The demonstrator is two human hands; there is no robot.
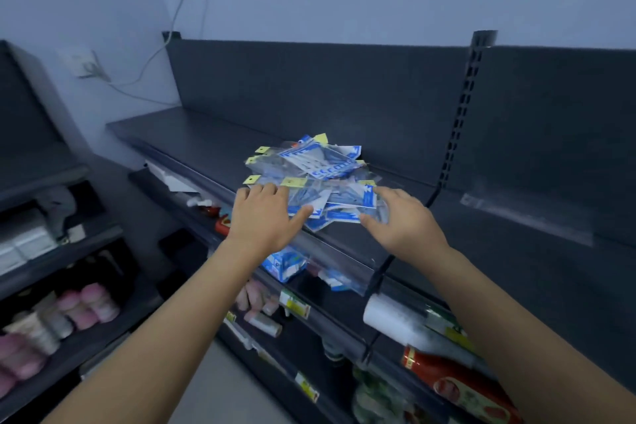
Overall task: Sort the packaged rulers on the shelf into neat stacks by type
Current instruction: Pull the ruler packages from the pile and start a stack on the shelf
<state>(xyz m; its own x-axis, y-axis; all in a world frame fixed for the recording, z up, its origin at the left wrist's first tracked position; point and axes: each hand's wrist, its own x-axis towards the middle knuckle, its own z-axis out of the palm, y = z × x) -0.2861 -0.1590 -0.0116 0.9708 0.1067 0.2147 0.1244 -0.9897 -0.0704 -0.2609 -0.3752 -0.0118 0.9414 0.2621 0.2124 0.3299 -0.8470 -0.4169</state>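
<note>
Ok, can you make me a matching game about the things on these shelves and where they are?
Things:
1 pile of packaged rulers
2 left hand
3 pink bottles
4 red bottle

Places:
A low down, far left
B in a messy heap on the top shelf
C low down, far right
D touching the pile's left edge

Pairs: 1-B, 2-D, 3-A, 4-C.

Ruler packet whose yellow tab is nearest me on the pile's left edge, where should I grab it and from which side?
Probably pinch the yellow tab itself, coming from the left with the left hand. That end juts clear of the pile over bare shelf, while the rest seems tucked under other packets.
</note>
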